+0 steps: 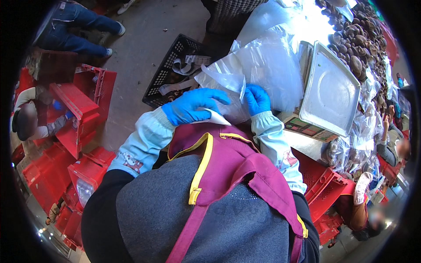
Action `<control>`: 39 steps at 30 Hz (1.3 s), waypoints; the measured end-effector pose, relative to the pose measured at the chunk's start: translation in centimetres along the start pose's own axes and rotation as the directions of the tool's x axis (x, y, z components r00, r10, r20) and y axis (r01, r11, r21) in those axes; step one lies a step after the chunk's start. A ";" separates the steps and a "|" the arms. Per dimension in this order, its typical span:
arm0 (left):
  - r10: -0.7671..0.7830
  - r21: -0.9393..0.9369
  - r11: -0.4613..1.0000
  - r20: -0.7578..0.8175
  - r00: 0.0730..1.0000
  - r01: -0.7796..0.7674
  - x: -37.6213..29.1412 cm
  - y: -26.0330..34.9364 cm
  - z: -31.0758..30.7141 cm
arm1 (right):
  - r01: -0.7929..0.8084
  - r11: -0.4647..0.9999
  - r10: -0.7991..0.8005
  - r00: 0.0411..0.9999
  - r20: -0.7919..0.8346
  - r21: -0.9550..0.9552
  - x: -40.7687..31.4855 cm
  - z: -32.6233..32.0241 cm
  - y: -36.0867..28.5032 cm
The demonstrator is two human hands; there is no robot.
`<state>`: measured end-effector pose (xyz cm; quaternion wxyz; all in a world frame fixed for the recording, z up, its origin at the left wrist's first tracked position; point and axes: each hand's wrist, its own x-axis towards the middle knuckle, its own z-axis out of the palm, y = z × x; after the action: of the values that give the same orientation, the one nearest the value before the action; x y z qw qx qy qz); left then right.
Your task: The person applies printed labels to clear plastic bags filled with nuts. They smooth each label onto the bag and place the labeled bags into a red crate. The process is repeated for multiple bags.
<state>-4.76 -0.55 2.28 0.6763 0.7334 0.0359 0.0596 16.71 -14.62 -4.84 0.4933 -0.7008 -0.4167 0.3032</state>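
My left hand [197, 104], in a blue glove, is curved with a white slip [215, 117], seemingly a label, between thumb and fingers. The gloved right hand [257, 99] pinches the edge of a clear plastic bag [227, 80] in front of my chest. Beyond it, a fanned stack of clear bags [273, 69] spreads toward the weighing scale. That scale's metal pan [332, 88] stands to the right of my right hand. At upper left of the hands, a black plastic crate [164, 70] holds curled white label strips [179, 86].
Brown mushrooms [357, 39] are heaped at upper right, with filled clear bags [352, 151] below. Red plastic crates [49, 174] are stacked at left, and another red crate [325, 187] stands by my right elbow. A co-worker [33, 115] handles crates at left; other people are around.
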 end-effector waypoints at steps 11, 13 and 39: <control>-0.015 0.193 0.981 0.093 0.996 -0.003 1.9 -4.9 0.3 | 0.239 0.967 -0.172 0.867 -0.468 0.086 1.1 -6.1 -9.4; -0.024 0.188 0.982 0.063 0.998 0.012 2.0 -4.7 0.6 | 0.404 0.779 -0.545 0.814 -0.200 -0.480 0.5 -5.3 -10.2; -0.275 -0.214 0.955 -0.381 0.883 0.205 -0.1 1.7 0.9 | 0.076 0.979 -0.092 0.993 0.077 0.191 -2.0 1.2 -9.3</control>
<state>-4.81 -1.58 3.87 0.7152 0.6353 0.2613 0.1288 12.09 -14.34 3.55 0.5513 -0.6192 -0.4362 0.3497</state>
